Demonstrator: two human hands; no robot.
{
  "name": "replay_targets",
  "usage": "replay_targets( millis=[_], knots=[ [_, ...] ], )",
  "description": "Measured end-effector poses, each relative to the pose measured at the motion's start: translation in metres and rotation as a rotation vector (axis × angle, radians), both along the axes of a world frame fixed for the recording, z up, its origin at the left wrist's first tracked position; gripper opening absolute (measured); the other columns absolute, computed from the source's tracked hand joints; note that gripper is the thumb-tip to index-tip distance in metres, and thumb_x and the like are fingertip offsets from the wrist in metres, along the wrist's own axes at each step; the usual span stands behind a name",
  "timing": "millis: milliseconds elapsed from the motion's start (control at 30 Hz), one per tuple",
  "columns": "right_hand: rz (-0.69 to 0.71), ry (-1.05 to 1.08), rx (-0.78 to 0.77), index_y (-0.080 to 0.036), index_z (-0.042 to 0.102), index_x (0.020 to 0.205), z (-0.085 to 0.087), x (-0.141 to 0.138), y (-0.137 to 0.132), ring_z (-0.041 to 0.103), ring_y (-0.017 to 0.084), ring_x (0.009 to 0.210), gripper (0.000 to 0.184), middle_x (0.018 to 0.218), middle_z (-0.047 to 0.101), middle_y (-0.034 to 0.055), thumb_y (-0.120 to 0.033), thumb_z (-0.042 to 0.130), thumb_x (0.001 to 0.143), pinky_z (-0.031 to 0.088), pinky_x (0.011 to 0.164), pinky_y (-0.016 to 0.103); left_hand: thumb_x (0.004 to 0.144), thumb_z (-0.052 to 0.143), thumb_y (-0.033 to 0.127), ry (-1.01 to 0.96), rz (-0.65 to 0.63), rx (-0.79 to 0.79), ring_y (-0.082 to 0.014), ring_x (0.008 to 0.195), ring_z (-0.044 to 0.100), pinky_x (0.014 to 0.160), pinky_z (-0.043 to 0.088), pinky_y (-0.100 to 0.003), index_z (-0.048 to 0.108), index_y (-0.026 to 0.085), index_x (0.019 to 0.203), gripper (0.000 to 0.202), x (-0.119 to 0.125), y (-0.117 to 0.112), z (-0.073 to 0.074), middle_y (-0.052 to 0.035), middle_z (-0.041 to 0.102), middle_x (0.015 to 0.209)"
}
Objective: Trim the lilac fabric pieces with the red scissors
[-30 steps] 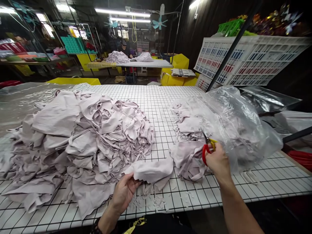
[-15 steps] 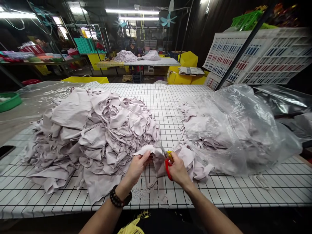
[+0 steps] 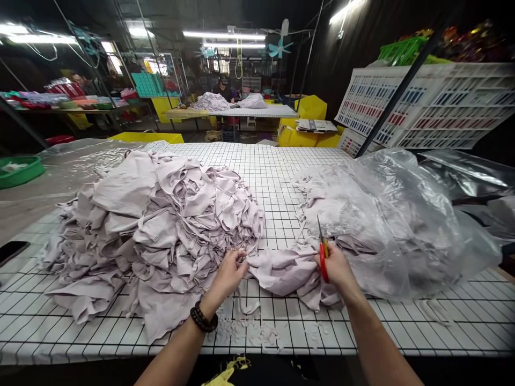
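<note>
My right hand (image 3: 340, 272) is closed around a pair of scissors (image 3: 324, 261) with red and yellow handles, blades pointing up and away. Its fingertips also touch the right end of a pale mauve cloth piece (image 3: 279, 271). That piece lies stretched across the table between my hands. My left hand (image 3: 230, 276), with a dark beaded bracelet, rests at the right foot of a big heap of the same fabric (image 3: 161, 225). Its fingers are loosely curved, with the thumb a little apart, close to the left end of the piece.
To the right, a clear plastic bag (image 3: 406, 225) covers more cloth. Small scraps (image 3: 257, 332) lie near the front edge of the checked table (image 3: 277, 214). A dark phone (image 3: 12, 252) and a green basket (image 3: 22, 171) sit at left. White crates (image 3: 422, 107) stand back right.
My right hand with the scissors has moved right, drawing out the cloth piece, which was bunched up between my hands. My left hand has loosened its pinch on the cloth and sits slightly lower.
</note>
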State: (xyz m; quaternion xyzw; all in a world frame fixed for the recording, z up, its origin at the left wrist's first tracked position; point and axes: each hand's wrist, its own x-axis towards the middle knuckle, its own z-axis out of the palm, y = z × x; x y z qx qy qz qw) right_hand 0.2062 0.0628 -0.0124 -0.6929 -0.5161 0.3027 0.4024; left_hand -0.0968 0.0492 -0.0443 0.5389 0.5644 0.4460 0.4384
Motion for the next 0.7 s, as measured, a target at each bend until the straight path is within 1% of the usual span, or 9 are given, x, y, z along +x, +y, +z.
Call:
replay_targets(
  millis=[100, 200, 233, 300, 367, 433, 500, 567, 700],
  knots=[
    [-0.048, -0.149, -0.047, -0.022, 0.056, 0.072, 0.011, -0.001, -0.01, 0.052, 0.018, 0.054, 0.012, 0.057, 0.057, -0.0006, -0.031, 0.059, 0.065, 0.035, 0.051, 0.027, 0.069, 0.071, 0.027, 0.033, -0.032, 0.05, -0.0239, 0.09, 0.054, 0.09, 0.039, -0.033, 0.068, 0.021, 0.092, 0.024, -0.004, -0.005, -0.006, -0.0069, 0.059, 0.096],
    [-0.047, -0.27, -0.062, -0.022, 0.055, 0.085, 0.026, -0.024, -0.025, 0.055, 0.019, 0.059, 0.019, 0.068, 0.06, 0.0017, -0.039, 0.052, 0.076, 0.037, 0.053, 0.028, 0.073, 0.066, 0.027, 0.16, -0.11, 0.077, -0.026, 0.096, 0.053, 0.091, 0.039, -0.035, 0.066, 0.023, 0.102, 0.03, -0.006, -0.003, -0.008, -0.0071, 0.057, 0.096],
    [0.013, -0.248, -0.078, -0.022, 0.054, 0.09, 0.029, -0.035, -0.03, 0.056, 0.018, 0.059, 0.02, 0.071, 0.061, 0.002, -0.039, 0.049, 0.079, 0.038, 0.053, 0.027, 0.075, 0.064, 0.027, 0.222, -0.14, 0.071, -0.0261, 0.095, 0.053, 0.091, 0.039, -0.037, 0.065, 0.023, 0.107, 0.033, -0.005, -0.001, -0.009, -0.0069, 0.057, 0.095],
    [0.227, -0.154, -0.142, -0.022, 0.052, 0.094, 0.029, -0.058, -0.043, 0.057, 0.017, 0.062, 0.019, 0.077, 0.062, 0.0018, -0.035, 0.049, 0.08, 0.041, 0.054, 0.026, 0.076, 0.062, 0.025, 0.32, -0.205, 0.046, -0.0256, 0.093, 0.053, 0.089, 0.039, -0.038, 0.062, 0.023, 0.113, 0.037, -0.004, 0.004, -0.009, -0.0064, 0.056, 0.094],
    [0.435, -0.135, -0.187, -0.022, 0.052, 0.091, 0.019, -0.078, -0.053, 0.058, 0.016, 0.066, 0.019, 0.081, 0.063, 0.0016, -0.027, 0.057, 0.073, 0.042, 0.057, 0.024, 0.074, 0.062, 0.023, 0.335, -0.265, 0.005, -0.0248, 0.092, 0.052, 0.089, 0.038, -0.038, 0.065, 0.021, 0.104, 0.03, -0.003, 0.011, -0.008, -0.006, 0.055, 0.092],
    [0.541, -0.204, -0.143, -0.02, 0.052, 0.086, 0.004, -0.089, -0.059, 0.058, 0.017, 0.072, 0.018, 0.083, 0.063, 0.0024, -0.017, 0.057, 0.07, 0.041, 0.061, 0.024, 0.071, 0.065, 0.023, 0.288, -0.288, -0.034, -0.0239, 0.091, 0.051, 0.088, 0.037, -0.036, 0.067, 0.019, 0.087, 0.016, -0.004, 0.018, -0.006, -0.0054, 0.055, 0.088],
    [0.543, -0.298, -0.095, -0.02, 0.052, 0.081, -0.008, -0.089, -0.059, 0.057, 0.018, 0.075, 0.016, 0.081, 0.062, 0.0032, -0.011, 0.052, 0.068, 0.04, 0.063, 0.024, 0.069, 0.068, 0.027, 0.228, -0.287, -0.07, -0.0229, 0.09, 0.051, 0.086, 0.038, -0.033, 0.064, 0.017, 0.075, 0.012, -0.008, 0.024, -0.002, -0.0046, 0.055, 0.086],
    [0.478, -0.327, -0.084, -0.02, 0.052, 0.081, -0.008, -0.081, -0.053, 0.056, 0.018, 0.073, 0.014, 0.077, 0.061, 0.0029, -0.012, 0.051, 0.07, 0.04, 0.062, 0.025, 0.069, 0.069, 0.035, 0.146, -0.29, -0.119, -0.0209, 0.086, 0.051, 0.081, 0.04, -0.031, 0.06, 0.016, 0.073, 0.021, -0.013, 0.028, 0.003, -0.0035, 0.055, 0.083],
    [0.314, -0.24, -0.091, -0.021, 0.052, 0.089, 0.013, -0.056, -0.032, 0.056, 0.017, 0.067, 0.014, 0.074, 0.061, 0.0009, -0.026, 0.051, 0.076, 0.04, 0.059, 0.025, 0.076, 0.061, 0.05, -0.129, -0.349, -0.291, -0.0152, 0.068, 0.054, 0.07, 0.045, -0.028, 0.054, 0.016, 0.076, 0.035, -0.02, 0.024, 0.012, -0.0008, 0.056, 0.071]
  ],
)
